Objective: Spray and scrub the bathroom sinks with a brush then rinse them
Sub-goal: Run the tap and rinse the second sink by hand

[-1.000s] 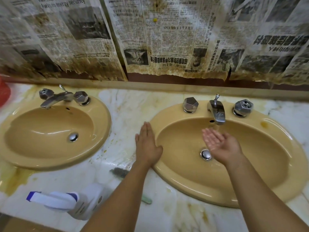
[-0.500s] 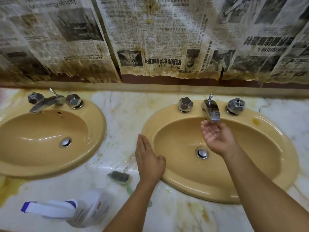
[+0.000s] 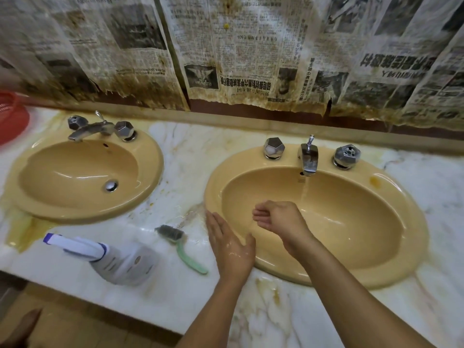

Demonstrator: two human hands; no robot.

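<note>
Presently, the left hand (image 3: 229, 247) is laid flat on the rim of the right sink (image 3: 414, 222), fingers straight and together. The right hand (image 3: 278, 218) is held loosely cupped, nothing in its grip, near the stream from the tap (image 3: 308, 159); brush (image 3: 175, 238) and bottle (image 3: 118, 259) (tipped over) are seen lying on the surface (image 3: 190, 156). Water could be slopped over the rim by a brisk scoop and the bottle knocked off the near edge; the newspaper (image 3: 238, 46) print is seen reversed, and no label can be read.

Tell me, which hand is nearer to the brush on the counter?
Left. The left hand rests flat on the rim of the right sink, just beside the brush but apart from it. The right hand is cupped inside that sink, farther from the brush.
</note>
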